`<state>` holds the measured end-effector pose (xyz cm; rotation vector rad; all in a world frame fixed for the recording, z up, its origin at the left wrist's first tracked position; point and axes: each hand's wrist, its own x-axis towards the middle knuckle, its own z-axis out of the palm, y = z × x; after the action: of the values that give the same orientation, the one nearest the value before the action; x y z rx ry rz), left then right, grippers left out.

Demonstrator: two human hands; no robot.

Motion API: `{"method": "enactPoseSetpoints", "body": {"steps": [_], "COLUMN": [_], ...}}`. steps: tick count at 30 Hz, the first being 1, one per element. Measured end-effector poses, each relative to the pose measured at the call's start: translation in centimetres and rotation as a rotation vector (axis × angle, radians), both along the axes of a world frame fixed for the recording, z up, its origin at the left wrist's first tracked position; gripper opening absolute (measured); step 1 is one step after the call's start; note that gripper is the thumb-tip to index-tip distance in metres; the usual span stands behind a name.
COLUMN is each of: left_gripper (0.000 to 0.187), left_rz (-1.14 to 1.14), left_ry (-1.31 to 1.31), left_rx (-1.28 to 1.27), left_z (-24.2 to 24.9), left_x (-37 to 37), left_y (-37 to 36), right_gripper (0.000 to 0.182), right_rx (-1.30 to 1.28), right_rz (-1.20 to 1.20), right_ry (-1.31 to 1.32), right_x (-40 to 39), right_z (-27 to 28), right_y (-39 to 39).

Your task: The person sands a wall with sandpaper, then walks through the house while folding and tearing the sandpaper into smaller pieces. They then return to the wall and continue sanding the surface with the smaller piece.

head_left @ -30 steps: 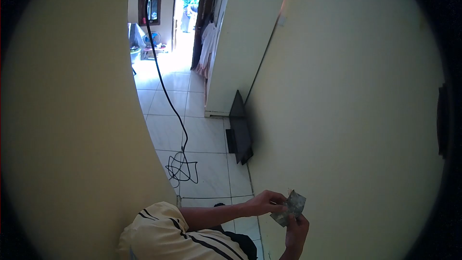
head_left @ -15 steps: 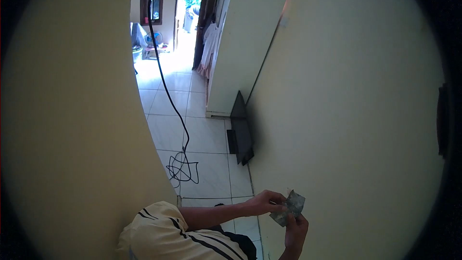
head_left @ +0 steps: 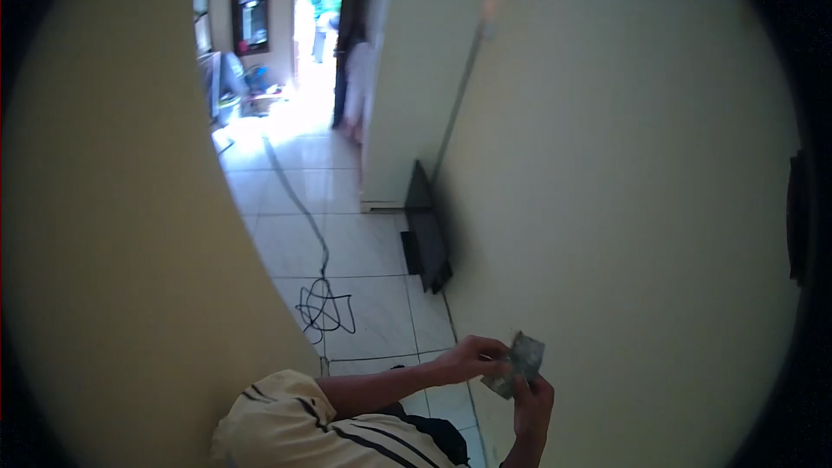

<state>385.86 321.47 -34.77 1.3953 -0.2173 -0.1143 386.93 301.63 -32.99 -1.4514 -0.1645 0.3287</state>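
Observation:
A small, creased grey-green sheet is held between both hands in front of the wall, low in the head view. It looks like a folded note or a thin packet; its exact kind cannot be made out. My left hand reaches in from the left and pinches the sheet's left edge. From below, my right hand grips its lower edge with thumb and fingers. The sheet is tilted, with corners sticking out above and below the fingers. A cream sleeve with dark stripes covers my left upper arm.
A black cable lies tangled on the white tiled floor. A dark flat panel leans at the wall's foot. Close walls stand on both sides. Farther off are a bright open doorway and a window.
The view has shifted, so the doorway and floor appear farther left. Both hands still hold the sheet and appear slightly higher. The cable's upper stretch no longer crosses the window.

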Motion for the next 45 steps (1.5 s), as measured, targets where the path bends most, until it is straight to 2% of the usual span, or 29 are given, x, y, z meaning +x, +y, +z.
{"method": "enactPoseSetpoints", "body": {"steps": [1,2,3,4,6,7,9,10,12,13,15,19,22,26,28,31,35,38,41,45], "left_gripper": [0.038,0.037,0.036,0.036,0.033,0.033,0.033,0.033,0.029,0.028,0.026,0.024,0.025,0.027,0.032,0.036,0.038,0.042,0.031,0.043], "left_rz": [-0.067,-0.015,0.029,-0.064,0.063,-0.014,0.074,0.024,0.059,0.083,0.030,-0.056,-0.096,-0.154,-0.279,-0.331,-0.355,-0.284,-0.196,-0.103], "left_ry": [0.008,0.039,0.072,0.083,0.074,0.082,-0.027,-0.027,-0.328,-0.486,-0.550,-0.671,-0.774,-0.776,-0.758,-0.741,-0.747,-0.771,-0.760,-0.884], "left_rx": [0.012,-0.002,-0.011,0.012,0.021,0.045,0.232,0.242,0.467,0.565,0.589,0.670,0.686,0.672,0.634,0.586,0.593,0.559,0.562,0.583], "left_z": [0.3,0.7,1.1,1.2,1.2,0.7,-0.5,-0.6,0.2,1.0,1.5,1.7,1.2,1.1,1.0,1.6,1.6,0.7,2.2,4.4], "left_x": [-0.2,-0.3,-0.4,-0.5,-0.5,-0.5,-0.5,-0.1,0.3,0.6,0.4,1.9,2.4,3.6,4.3,5.2,8.8,12.6,16.1,19.5], "left_y": [-0.2,-0.2,-0.3,-0.4,-0.6,-0.9,-1.0,-1.5,-3.0,-3.9,-5.2,-7.7,-8.8,-9.9,-10.3,-10.6,-10.5,-10.2,-10.3,-11.0], "right_gripper": [0.028,0.026,0.030,0.036,0.054,0.054,0.073,0.073,0.080,0.080,0.079,0.072,0.069,0.064,0.063,0.063,0.064,0.068,0.072,0.078], "right_rx": [-0.013,-0.021,-0.067,-0.114,-0.024,-0.008,-0.141,-0.137,-0.222,-0.225,-0.399,-0.461,-0.417,-0.442,-0.449,-0.479,-0.532,-0.627,-0.727,-0.845], "right_rz": [0.009,0.001,0.002,0.003,-0.087,-0.165,-0.336,-0.386,-0.322,-0.362,-0.392,-0.604,-0.679,-0.767,-0.815,-0.906,-0.992,-1.103,-1.151,-1.166], "right_ry": [0.006,0.014,-0.013,-0.035,-0.103,-0.092,-0.212,-0.201,-0.267,-0.256,-0.331,-0.248,-0.164,-0.225,-0.256,-0.267,-0.357,-0.492,-0.530,-0.599], "right_x": [0.1,-0.1,-0.2,-0.4,-0.1,-0.7,-1.6,-1.6,-1.6,-1.6,-1.8,-2.2,-2.6,-2.2,-1.9,-1.1,1.2,3.2,5.5,7.4], "right_z": [-0.2,-0.1,0.8,1.4,-1.0,-1.0,-0.8,-0.9,-0.5,-0.5,-2.0,-0.7,-0.5,-1.7,-2.1,-2.8,-1.3,-0.5,0.8,2.5], "right_y": [0.0,-0.3,-0.2,0.0,0.0,0.1,0.9,0.8,-0.1,-0.7,-1.6,-3.1,-3.7,-4.5,-5.0,-5.9,-8.1,-9.6,-10.7,-10.9]}}
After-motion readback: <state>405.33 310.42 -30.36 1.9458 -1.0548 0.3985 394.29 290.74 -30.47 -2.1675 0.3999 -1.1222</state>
